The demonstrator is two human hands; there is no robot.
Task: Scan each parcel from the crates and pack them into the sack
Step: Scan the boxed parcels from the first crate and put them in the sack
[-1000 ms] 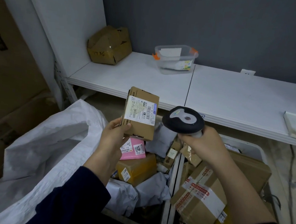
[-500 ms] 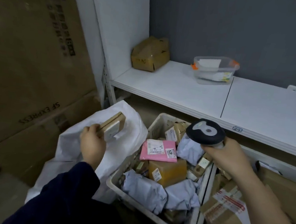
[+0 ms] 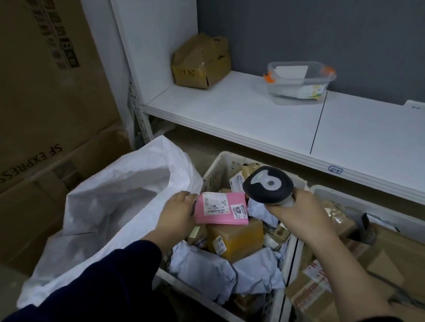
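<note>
The white sack (image 3: 124, 191) gaped open just left of the left crate (image 3: 212, 168), hemmed in by tall cartons (image 3: 30, 89) on its far side, with the shelf (image 3: 237, 111) edge jutting out behind. The left hand (image 3: 178, 215) curled its fingers on the left edge of the pink parcel (image 3: 223, 209), which lay atop that crate's heap of grey mailers (image 3: 203, 264) and a yellow-brown box (image 3: 234, 238). The right hand (image 3: 300, 212) clasped the scanner (image 3: 269, 185) just above. The right crate (image 3: 409, 223) held taped brown boxes (image 3: 315, 295).

scanner (image 3: 269, 185) in right hand (image 3: 298, 211), left hand (image 3: 178, 211) on parcel (image 3: 220, 209)
</note>
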